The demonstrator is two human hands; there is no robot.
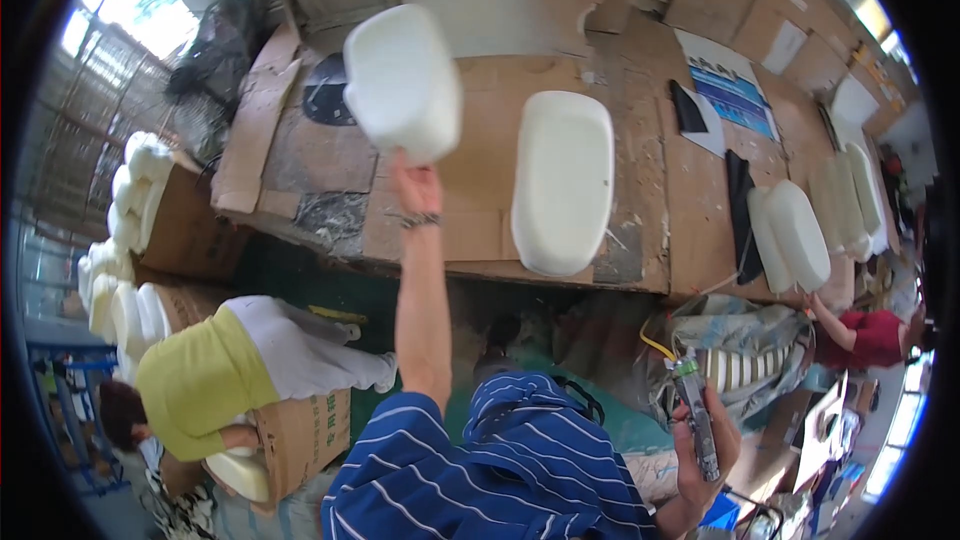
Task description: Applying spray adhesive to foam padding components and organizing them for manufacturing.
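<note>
My left hand [415, 187] is stretched forward over the cardboard-covered table and is closed on the near edge of a white foam pillow [405, 80]. The pillow is raised, tilted and slightly blurred. A second foam pillow [564, 183] lies flat on the table to its right, with a small dark speck near its right edge. Low at the right, my right hand [708, 440] is wrapped round a slim dark hand tool [697, 420]. That tool has a green end, and a yellow hose [655, 343] shows close to it.
A dark cap [330, 90] lies at the table's left. A blue printed sheet [733, 100] and more foam pillows [790, 237] are on the right, where a person in red [868, 338] reaches in. Another person in yellow-green [200, 370] bends over a carton [310, 440] at lower left.
</note>
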